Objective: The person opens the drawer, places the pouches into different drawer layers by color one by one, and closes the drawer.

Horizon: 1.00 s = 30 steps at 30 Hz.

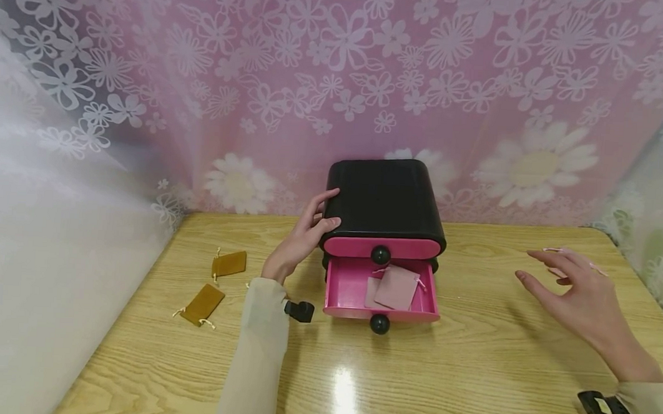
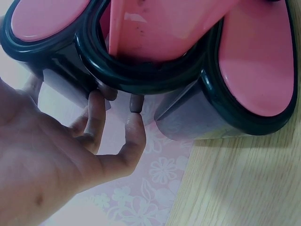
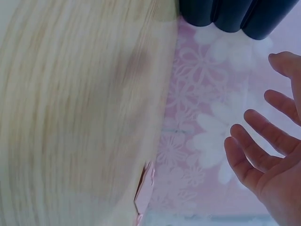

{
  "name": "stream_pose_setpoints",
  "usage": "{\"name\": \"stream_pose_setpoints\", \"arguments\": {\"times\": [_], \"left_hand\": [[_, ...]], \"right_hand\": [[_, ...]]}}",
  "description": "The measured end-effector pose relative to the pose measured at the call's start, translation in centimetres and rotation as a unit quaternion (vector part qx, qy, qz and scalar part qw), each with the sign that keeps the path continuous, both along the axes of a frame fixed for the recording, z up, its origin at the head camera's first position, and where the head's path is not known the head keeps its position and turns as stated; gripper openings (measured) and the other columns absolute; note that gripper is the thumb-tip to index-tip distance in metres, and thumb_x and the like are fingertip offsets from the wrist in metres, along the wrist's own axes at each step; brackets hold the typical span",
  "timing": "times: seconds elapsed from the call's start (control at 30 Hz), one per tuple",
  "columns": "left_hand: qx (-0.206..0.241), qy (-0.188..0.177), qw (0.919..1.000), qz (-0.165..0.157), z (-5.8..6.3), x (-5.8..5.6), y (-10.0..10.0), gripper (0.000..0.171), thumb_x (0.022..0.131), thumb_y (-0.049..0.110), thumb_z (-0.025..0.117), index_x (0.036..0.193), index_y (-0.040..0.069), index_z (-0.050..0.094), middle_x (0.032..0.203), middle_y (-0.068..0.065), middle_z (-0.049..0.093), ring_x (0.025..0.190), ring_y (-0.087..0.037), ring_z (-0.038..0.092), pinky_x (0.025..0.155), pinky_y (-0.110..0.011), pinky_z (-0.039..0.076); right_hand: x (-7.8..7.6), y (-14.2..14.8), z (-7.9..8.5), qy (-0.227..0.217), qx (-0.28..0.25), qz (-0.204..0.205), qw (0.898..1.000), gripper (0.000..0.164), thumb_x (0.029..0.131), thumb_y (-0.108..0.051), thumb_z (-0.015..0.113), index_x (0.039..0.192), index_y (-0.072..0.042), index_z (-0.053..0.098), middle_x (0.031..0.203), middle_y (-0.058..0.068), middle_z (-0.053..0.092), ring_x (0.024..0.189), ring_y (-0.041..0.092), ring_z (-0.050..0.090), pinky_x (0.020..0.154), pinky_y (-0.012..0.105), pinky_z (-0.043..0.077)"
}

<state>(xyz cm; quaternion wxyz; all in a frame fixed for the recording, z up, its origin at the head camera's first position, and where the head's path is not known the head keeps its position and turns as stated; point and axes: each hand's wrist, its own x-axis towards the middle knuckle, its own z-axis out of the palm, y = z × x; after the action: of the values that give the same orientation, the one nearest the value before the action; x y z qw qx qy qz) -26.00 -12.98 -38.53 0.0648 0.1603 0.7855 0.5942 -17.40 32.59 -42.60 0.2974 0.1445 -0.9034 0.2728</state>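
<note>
A black drawer unit (image 1: 385, 197) with pink drawers stands at the back of the table. Its middle drawer (image 1: 344, 289) is pulled out, with pink drawstring pouches (image 1: 397, 288) lying inside, one overlapping another. My left hand (image 1: 301, 240) holds the unit's left side, thumb and a finger at the top edge. Bent fingers (image 2: 135, 136) show against its side in the left wrist view. Out to the right, my right hand (image 1: 580, 295) hovers over the table with fingers spread, holding nothing. Partly hidden behind it is another pink pouch (image 3: 145, 190).
Two golden-brown drawstring pouches, one nearer (image 1: 202, 304) and one farther back (image 1: 230, 264), lie on the table left of my left arm. A flowered pink curtain (image 1: 292, 92) hangs directly behind the table (image 1: 469, 377).
</note>
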Motion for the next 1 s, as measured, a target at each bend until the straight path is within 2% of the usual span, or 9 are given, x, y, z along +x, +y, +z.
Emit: {"name": "stream_pose_setpoints", "arguments": {"times": [0.23, 0.37, 0.43, 0.5, 0.6, 0.67, 0.9, 0.97, 1.0], "left_hand": [[-0.004, 0.006, 1.0, 0.001, 0.2, 0.0, 0.0, 0.056, 0.103, 0.034, 0.053, 0.152, 0.051, 0.034, 0.158, -0.005, 0.032, 0.144, -0.032, 0.039, 0.117, -0.06, 0.037], [-0.005, 0.005, 1.0, 0.001, 0.2, 0.0, 0.0, 0.055, 0.103, 0.033, 0.053, 0.152, 0.051, 0.034, 0.157, -0.005, 0.033, 0.144, -0.032, 0.04, 0.117, -0.06, 0.038], [-0.004, 0.004, 1.0, 0.0, 0.1, 0.0, 0.0, 0.055, 0.103, 0.033, 0.053, 0.152, 0.052, 0.034, 0.156, -0.005, 0.034, 0.143, -0.031, 0.041, 0.116, -0.059, 0.038], [-0.002, 0.003, 1.0, -0.001, 0.1, 0.0, 0.0, 0.055, 0.104, 0.033, 0.053, 0.152, 0.052, 0.034, 0.155, -0.006, 0.034, 0.143, -0.031, 0.041, 0.116, -0.059, 0.039], [-0.001, 0.003, 1.0, -0.001, 0.1, 0.0, 0.1, 0.055, 0.104, 0.033, 0.053, 0.151, 0.052, 0.034, 0.154, -0.006, 0.035, 0.142, -0.031, 0.042, 0.115, -0.059, 0.039], [-0.002, 0.002, 1.0, -0.001, 0.0, 0.0, 0.0, 0.055, 0.104, 0.033, 0.053, 0.151, 0.053, 0.034, 0.153, -0.006, 0.035, 0.142, -0.031, 0.042, 0.116, -0.059, 0.039], [-0.002, -0.002, 1.0, -0.001, -0.1, 0.0, -0.1, 0.054, 0.104, 0.034, 0.053, 0.151, 0.054, 0.034, 0.157, -0.005, 0.031, 0.145, -0.031, 0.038, 0.117, -0.061, 0.036], [-0.003, -0.002, 1.0, -0.002, -0.1, 0.0, 0.0, 0.054, 0.104, 0.035, 0.053, 0.15, 0.055, 0.034, 0.158, -0.004, 0.03, 0.145, -0.03, 0.037, 0.117, -0.061, 0.036], [-0.004, -0.002, 1.0, -0.002, 0.0, 0.0, 0.0, 0.054, 0.104, 0.035, 0.053, 0.15, 0.055, 0.034, 0.158, -0.004, 0.03, 0.145, -0.03, 0.037, 0.117, -0.061, 0.036]], "right_hand": [[-0.3, 1.4, -0.3, -0.05, -0.012, -0.031, 0.998, 0.046, 0.085, -0.019, 0.082, 0.128, -0.006, 0.071, 0.114, 0.024, 0.069, 0.09, -0.036, 0.034, 0.07, 0.002, 0.035], [-0.5, 2.2, -0.6, -0.075, -0.012, -0.054, 0.996, 0.048, 0.087, -0.024, 0.081, 0.13, -0.005, 0.069, 0.12, 0.028, 0.066, 0.093, -0.033, 0.031, 0.068, 0.0, 0.034], [-0.6, 2.7, -0.7, -0.089, -0.011, -0.064, 0.994, 0.049, 0.089, -0.025, 0.08, 0.131, -0.005, 0.068, 0.124, 0.029, 0.065, 0.095, -0.019, 0.046, 0.067, -0.001, 0.033], [-0.7, 3.0, -0.8, -0.106, -0.01, -0.073, 0.992, 0.049, 0.09, -0.028, 0.078, 0.132, -0.005, 0.067, 0.126, 0.03, 0.063, 0.101, 0.006, 0.059, 0.066, -0.001, 0.032], [-0.9, 3.6, -0.9, -0.132, -0.005, -0.083, 0.988, 0.051, 0.093, -0.032, 0.076, 0.134, -0.004, 0.065, 0.129, 0.032, 0.06, 0.103, 0.045, 0.058, 0.063, 0.0, 0.03], [-1.0, 3.9, -0.9, -0.146, -0.005, -0.091, 0.985, 0.052, 0.093, -0.034, 0.074, 0.135, -0.004, 0.065, 0.13, 0.033, 0.059, 0.103, 0.051, 0.059, 0.061, 0.002, 0.028], [-1.5, 5.0, -1.3, -0.164, -0.009, -0.105, 0.981, 0.057, 0.096, -0.037, 0.071, 0.137, 0.002, 0.061, 0.131, 0.035, 0.057, 0.113, 0.052, 0.052, 0.059, 0.005, 0.029], [-1.6, 5.3, -1.5, -0.169, -0.009, -0.108, 0.98, 0.061, 0.096, -0.037, 0.07, 0.139, 0.003, 0.058, 0.131, 0.036, 0.056, 0.114, 0.053, 0.051, 0.058, 0.012, 0.036], [-1.6, 5.5, -1.6, -0.173, -0.01, -0.109, 0.979, 0.062, 0.096, -0.037, 0.07, 0.141, 0.004, 0.057, 0.132, 0.036, 0.055, 0.114, 0.053, 0.05, 0.062, 0.019, 0.043]]}}
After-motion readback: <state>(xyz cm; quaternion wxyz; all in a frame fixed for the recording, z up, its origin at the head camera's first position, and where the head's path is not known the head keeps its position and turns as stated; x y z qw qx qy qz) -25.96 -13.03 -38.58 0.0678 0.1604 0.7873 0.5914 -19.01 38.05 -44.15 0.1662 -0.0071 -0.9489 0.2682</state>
